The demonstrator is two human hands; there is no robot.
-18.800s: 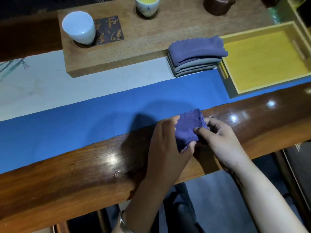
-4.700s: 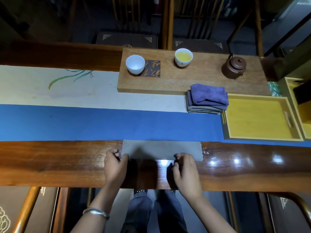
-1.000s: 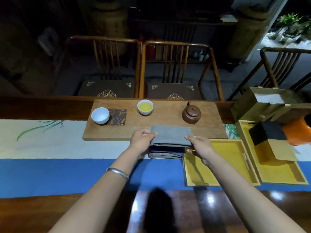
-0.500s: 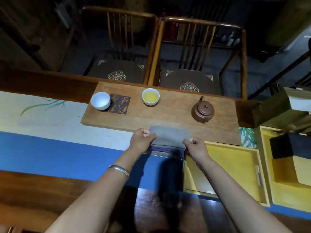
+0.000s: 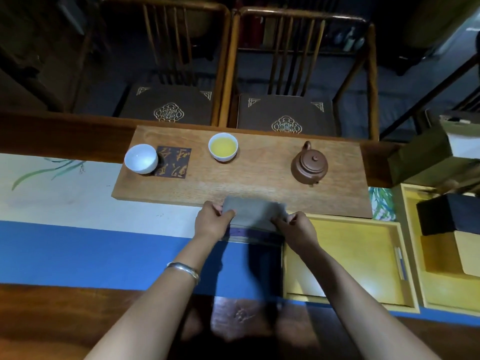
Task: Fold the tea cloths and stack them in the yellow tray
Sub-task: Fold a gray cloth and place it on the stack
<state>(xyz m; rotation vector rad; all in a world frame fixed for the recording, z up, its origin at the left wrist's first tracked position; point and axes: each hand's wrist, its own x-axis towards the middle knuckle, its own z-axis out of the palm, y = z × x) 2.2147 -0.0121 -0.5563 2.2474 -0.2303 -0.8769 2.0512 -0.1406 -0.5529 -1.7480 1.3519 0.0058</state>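
Note:
A folded grey tea cloth [image 5: 253, 213] lies on top of a stack of folded cloths [image 5: 253, 234], whose purple and grey edges show below it. The stack sits on the table just left of the yellow tray [image 5: 363, 255], which holds no cloth. My left hand [image 5: 211, 222] grips the stack's left side, thumb on the grey cloth. My right hand [image 5: 296, 227] pinches the right side, next to the tray's left wall. Both forearms reach in from below.
Behind the stack is a wooden tea board [image 5: 259, 175] with a white empty cup [image 5: 141, 158], a cup of yellow tea [image 5: 223, 146] and a brown teapot [image 5: 309, 165]. A second yellow tray [image 5: 415, 255] with a black box [image 5: 449, 214] stands at the right. Two chairs stand beyond the table.
The view has tilted further down toward the table. My hands stay on the two sides of the stack with the grey cloth on top; the stack has not visibly moved.

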